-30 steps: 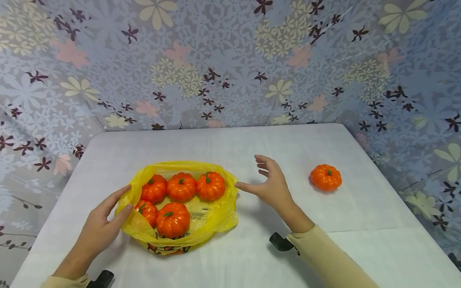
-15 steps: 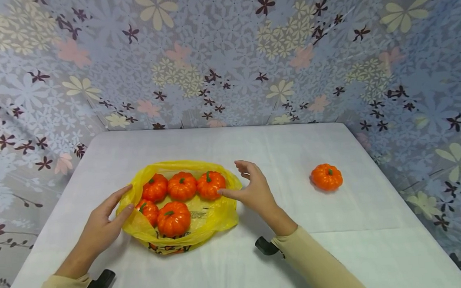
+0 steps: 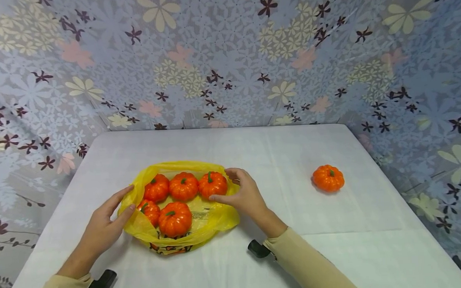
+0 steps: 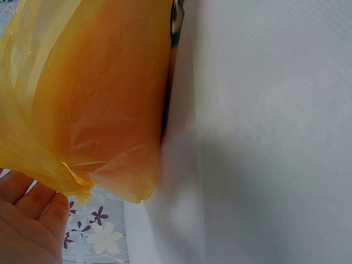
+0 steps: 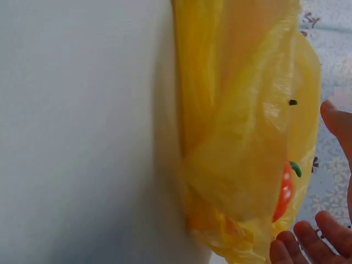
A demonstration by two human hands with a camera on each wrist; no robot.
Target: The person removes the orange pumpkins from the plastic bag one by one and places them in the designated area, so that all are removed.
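Note:
A yellow plastic bag (image 3: 218, 218) lies with its mouth open upward, holding several small orange pumpkins (image 3: 175, 219) with green stems. At its left rim my left hand (image 3: 103, 226) pinches the plastic, thumb inside and fingers outside; the left wrist view shows those fingers (image 4: 55, 214) against the bag's edge. My right hand (image 3: 249, 197) is at the right rim, thumb and fingers spread apart. Its thumb reaches over the mouth beside the back right pumpkin (image 3: 213, 184), and in the right wrist view its fingertips (image 5: 302, 231) are close to the plastic.
One more orange pumpkin (image 3: 328, 178) sits apart on the right side of the white-covered table (image 3: 277, 146). A flower-patterned cloth (image 3: 225, 53) hangs behind the table and along both sides.
My right hand has moved left to the bag's right rim, its thumb now over the opening. The left hand stays at the left rim; the pumpkins have not moved.

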